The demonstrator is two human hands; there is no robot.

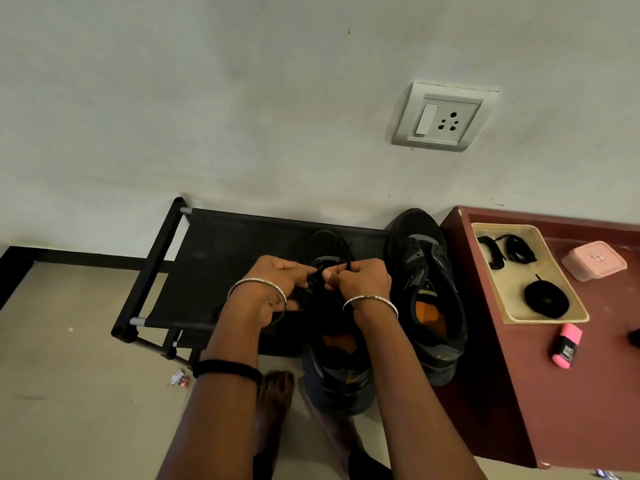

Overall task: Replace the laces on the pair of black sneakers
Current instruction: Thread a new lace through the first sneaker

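Note:
Two black sneakers stand on a low black rack (221, 258). The left sneaker (341, 372) is under my hands, its orange insole showing. My left hand (277, 277) and my right hand (360, 277) each pinch the black lace (344, 252) over its eyelets, fingers curled, knuckles nearly touching. The right sneaker (429, 296) stands beside it with no lace visible and its tongue open. Black laces lie on a beige tray (505, 308): loose bundles (509, 251) at the far end and a coiled one (546, 300) nearer me.
The tray sits on a maroon table (588, 393) at the right, with a pink lidded box (594, 260) and a pink highlighter (566, 346). A wall with a socket plate (445, 117) rises behind the rack. My bare feet (273, 400) stand on the floor below.

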